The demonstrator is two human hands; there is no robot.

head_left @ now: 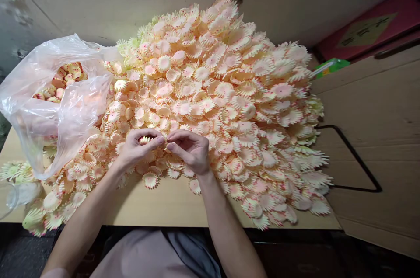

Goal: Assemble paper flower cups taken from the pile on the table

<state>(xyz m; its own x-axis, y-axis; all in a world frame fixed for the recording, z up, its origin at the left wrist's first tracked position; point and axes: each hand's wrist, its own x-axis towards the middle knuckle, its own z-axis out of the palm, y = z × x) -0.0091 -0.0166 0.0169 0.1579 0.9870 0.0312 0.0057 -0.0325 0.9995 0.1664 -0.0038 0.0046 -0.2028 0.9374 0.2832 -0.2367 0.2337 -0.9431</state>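
Note:
My left hand (138, 147) is closed around a small cream petal piece (144, 140) with a ruffled edge, partly hidden by the fingers. Close beside it, my right hand (192, 151) pinches thumb and forefinger together near the left fingertips. Whatever lies in that pinch is too small to make out. Both hands are just above the front of a large heap of artificial flower petal pieces (213, 59), cream and pale pink with scalloped rims and reddish tips.
A translucent plastic bag (29, 81) at the left holds more red-tipped pieces (70, 72). The heap covers much of the wooden table (154, 208). On the right stand a cardboard box (377, 138) and a bent black metal rod (356, 155). A clear cup-like item (11, 199) is at the left edge.

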